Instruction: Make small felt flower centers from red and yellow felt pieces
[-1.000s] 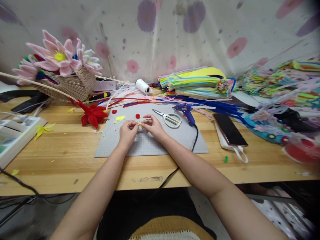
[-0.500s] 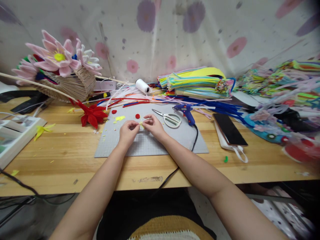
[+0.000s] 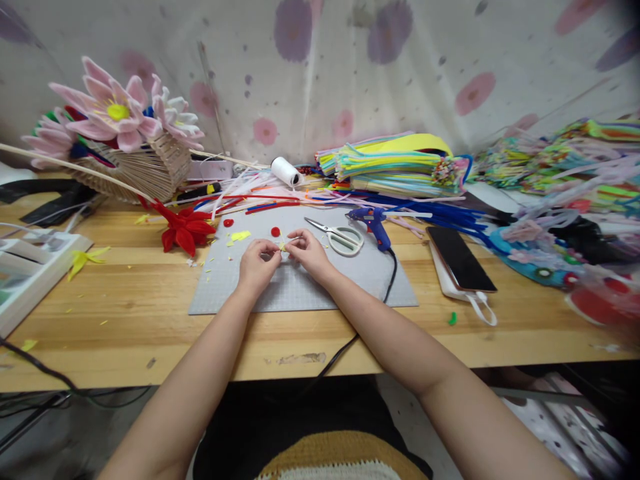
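Over the grey cutting mat (image 3: 310,293), my left hand (image 3: 260,261) and my right hand (image 3: 309,252) meet fingertip to fingertip. Both pinch a small, thin yellow piece (image 3: 283,246); its exact kind is too small to make out and the fingers partly cover it. Just beyond the fingers lies a red disc (image 3: 275,232), with a second one farther left. Yellow scraps (image 3: 240,236) are scattered left of my left hand. Scissors (image 3: 340,237) with pale handles rest right of my right hand, beside a blue glue gun (image 3: 373,225).
A red fuzzy flower (image 3: 185,230) and a basket of pink flowers (image 3: 170,170) stand left. Behind the mat are a white thread spool (image 3: 286,172) and bundled pipe cleaners (image 3: 395,167). A phone (image 3: 460,259) lies right. The glue gun's cord (image 3: 345,347) crosses the table's front edge.
My left fingers have shifted very slightly at the pinch, and less of the yellow piece shows between the hands. Everything else stays in place.
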A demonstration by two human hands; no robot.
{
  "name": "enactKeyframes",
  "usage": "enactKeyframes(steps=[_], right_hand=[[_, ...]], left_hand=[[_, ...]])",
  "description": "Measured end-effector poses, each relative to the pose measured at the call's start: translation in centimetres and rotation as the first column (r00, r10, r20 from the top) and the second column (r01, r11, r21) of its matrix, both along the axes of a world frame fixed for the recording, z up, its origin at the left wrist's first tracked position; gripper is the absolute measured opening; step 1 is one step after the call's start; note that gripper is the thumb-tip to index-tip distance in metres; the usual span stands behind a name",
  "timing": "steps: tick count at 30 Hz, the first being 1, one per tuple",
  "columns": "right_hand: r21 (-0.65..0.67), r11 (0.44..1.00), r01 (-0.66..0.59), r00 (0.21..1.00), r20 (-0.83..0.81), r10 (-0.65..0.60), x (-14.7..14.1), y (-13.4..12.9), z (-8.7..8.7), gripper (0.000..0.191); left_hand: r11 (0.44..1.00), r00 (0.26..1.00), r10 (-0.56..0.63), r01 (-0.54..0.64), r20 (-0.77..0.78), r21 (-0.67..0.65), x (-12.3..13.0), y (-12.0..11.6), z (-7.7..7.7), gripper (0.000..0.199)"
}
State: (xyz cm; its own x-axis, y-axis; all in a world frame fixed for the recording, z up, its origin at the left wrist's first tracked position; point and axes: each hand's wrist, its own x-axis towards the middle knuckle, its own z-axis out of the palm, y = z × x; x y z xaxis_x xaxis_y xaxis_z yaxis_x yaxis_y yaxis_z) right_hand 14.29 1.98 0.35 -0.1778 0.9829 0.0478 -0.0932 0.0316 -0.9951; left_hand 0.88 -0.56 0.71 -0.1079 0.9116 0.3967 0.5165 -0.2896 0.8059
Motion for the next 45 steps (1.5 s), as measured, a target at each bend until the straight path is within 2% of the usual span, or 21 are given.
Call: enactKeyframes(steps=[7, 11, 13, 15, 21, 27, 34, 38, 41, 45], right_hand=[[-0.002, 1.0, 0.029, 0.999, -0.037, -0.029, 0.1, -0.1, 0.3, 0.028], [0.011, 1.0, -0.022, 0.998, -0.065, 0.022, 0.3, -0.3, 0.8, 0.03], [0.023, 0.998, -0.059, 0.997, -0.056, 0.06, 0.4, -0.3, 0.8, 0.032], [0.04, 0.996, -0.078, 0.996, -0.041, 0.08, 0.4, -0.4, 0.8, 0.033], [0.053, 0.997, -0.051, 0.998, -0.021, 0.052, 0.2, -0.2, 0.4, 0.035], [0.064, 0.998, -0.01, 1.0, -0.004, 0.01, 0.2, -0.1, 0.1, 0.034], [0.176, 0.984, 0.034, 0.991, 0.12, -0.056, 0.3, -0.5, 0.2, 0.029], [0.144, 0.99, 0.002, 0.998, 0.059, -0.01, 0.4, -0.4, 0.2, 0.032], [0.113, 0.993, -0.047, 0.999, -0.022, 0.049, 0.5, -0.2, 0.3, 0.035], [0.105, 0.993, -0.048, 0.998, -0.046, 0.053, 0.2, -0.2, 0.3, 0.04]], left_hand=[[1.0, 1.0, -0.004, 0.004, 0.029, -0.008, -0.3, 0.0, 0.4, 0.008], [0.991, 0.976, 0.052, -0.024, 0.212, -0.134, -0.8, 0.5, 0.3, 0.016], [0.977, 0.948, 0.048, 0.022, 0.314, -0.213, -0.8, 0.7, 0.2, 0.019], [0.968, 0.929, 0.017, 0.077, 0.37, -0.239, -0.7, 0.8, 0.2, 0.021], [0.954, 0.903, -0.047, 0.167, 0.428, -0.248, -0.3, 0.4, 0.6, 0.024], [0.952, 0.886, -0.035, 0.17, 0.462, -0.253, -0.3, 0.3, 0.6, 0.027], [0.941, 0.87, -0.035, 0.193, 0.491, -0.277, -0.1, 0.1, 0.8, 0.027], [0.936, 0.863, -0.023, 0.196, 0.505, -0.292, -0.1, 0.1, 1.0, 0.027], [0.939, 0.852, 0.032, 0.152, 0.522, -0.307, 0.0, 0.1, 1.2, 0.027], [0.94, 0.795, 0.106, 0.116, 0.598, -0.321, 0.2, 0.4, 0.9, 0.026]])
